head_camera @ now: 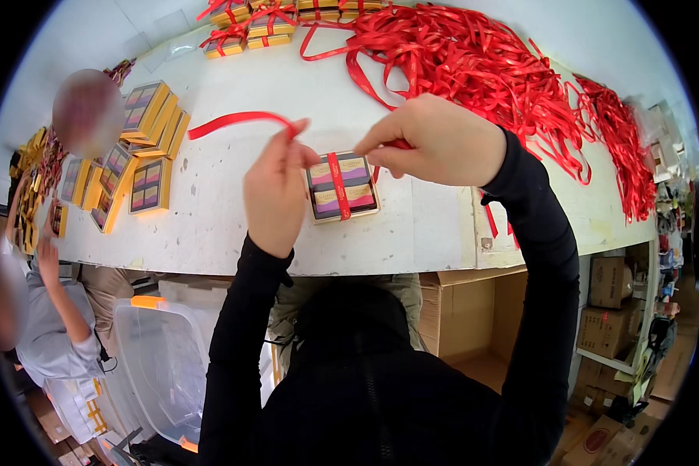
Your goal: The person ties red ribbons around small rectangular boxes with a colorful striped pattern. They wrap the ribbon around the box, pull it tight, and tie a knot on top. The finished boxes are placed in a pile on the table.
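Observation:
A Godiva box [362, 208] with several small wrapped pieces under its top lies flat on the white table in front of me. One red ribbon [339, 189] runs across its top, front to back. My left hand [279, 189], at the box's left, pinches a red ribbon end [227, 120] between thumb and fingers; its tail points left over the table. Just beyond the box's right side, my right hand [434, 140] has its fingers closed on another red stretch of ribbon, mostly hidden by the hand. Where the two stretches join is hidden.
A large heap of red ribbons [460, 52] covers the back right. Boxes with tied bows [224, 43] stand at the back. Several boxes without ribbon [149, 183] are stacked at left. A co-worker [64, 326] sits at far left. Below the table edge are a clear plastic bin [157, 355] and an open carton [469, 314].

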The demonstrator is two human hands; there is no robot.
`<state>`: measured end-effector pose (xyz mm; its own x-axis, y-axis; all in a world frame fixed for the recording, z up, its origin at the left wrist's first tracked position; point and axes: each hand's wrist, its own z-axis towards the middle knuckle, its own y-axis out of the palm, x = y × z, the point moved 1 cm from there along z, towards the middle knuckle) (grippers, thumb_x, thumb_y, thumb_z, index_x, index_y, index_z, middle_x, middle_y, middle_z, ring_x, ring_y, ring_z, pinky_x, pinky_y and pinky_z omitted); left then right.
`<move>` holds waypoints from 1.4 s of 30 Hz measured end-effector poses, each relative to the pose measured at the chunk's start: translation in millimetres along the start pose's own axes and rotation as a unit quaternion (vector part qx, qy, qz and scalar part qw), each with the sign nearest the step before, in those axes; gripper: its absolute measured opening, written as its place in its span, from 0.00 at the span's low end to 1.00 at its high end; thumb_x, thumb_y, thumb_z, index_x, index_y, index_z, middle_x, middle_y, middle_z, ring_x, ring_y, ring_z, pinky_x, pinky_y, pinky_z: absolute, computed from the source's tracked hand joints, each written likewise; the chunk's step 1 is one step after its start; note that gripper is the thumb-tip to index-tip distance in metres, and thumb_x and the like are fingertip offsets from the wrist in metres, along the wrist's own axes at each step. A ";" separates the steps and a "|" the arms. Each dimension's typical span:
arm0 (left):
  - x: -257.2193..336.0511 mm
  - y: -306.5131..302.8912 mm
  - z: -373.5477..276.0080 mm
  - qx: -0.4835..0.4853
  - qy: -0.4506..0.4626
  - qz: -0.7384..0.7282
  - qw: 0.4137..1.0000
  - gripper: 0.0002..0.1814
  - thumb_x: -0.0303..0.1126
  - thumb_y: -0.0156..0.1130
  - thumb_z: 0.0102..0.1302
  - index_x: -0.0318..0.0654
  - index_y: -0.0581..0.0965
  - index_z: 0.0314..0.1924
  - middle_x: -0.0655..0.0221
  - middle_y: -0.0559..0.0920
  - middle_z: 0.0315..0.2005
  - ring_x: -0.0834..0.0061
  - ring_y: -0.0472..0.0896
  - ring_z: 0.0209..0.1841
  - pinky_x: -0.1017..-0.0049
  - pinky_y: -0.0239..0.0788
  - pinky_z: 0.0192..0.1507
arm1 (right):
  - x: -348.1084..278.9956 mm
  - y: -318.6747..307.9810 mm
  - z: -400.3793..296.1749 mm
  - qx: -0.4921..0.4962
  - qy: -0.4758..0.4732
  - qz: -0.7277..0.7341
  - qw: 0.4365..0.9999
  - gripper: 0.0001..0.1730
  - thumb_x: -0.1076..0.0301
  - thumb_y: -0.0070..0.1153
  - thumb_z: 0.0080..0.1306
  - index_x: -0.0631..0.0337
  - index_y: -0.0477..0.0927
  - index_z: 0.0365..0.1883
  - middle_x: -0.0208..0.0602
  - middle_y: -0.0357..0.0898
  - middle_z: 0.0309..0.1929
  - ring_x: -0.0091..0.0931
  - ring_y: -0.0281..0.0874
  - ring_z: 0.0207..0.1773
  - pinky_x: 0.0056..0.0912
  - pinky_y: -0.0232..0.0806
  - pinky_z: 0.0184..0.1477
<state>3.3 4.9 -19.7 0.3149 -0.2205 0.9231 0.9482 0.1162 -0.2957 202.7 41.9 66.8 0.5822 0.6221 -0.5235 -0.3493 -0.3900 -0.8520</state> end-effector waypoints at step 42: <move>-66.8 2.5 17.7 -0.101 -0.159 -0.561 0.806 0.15 0.39 0.45 0.77 0.35 0.74 0.48 0.82 0.57 0.19 0.87 0.56 0.20 0.82 0.58 0.27 | 63.3 119.2 13.4 0.228 -0.016 0.597 0.769 0.12 0.69 0.42 0.74 0.67 0.76 0.45 0.28 0.81 0.40 0.21 0.73 0.36 0.22 0.66 0.43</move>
<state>-16.1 37.1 -77.7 -0.7421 0.1871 0.6436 0.6258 -0.1508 0.7653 188.1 43.9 -68.1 -0.3680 0.0246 -0.9295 -0.8464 -0.4226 0.3240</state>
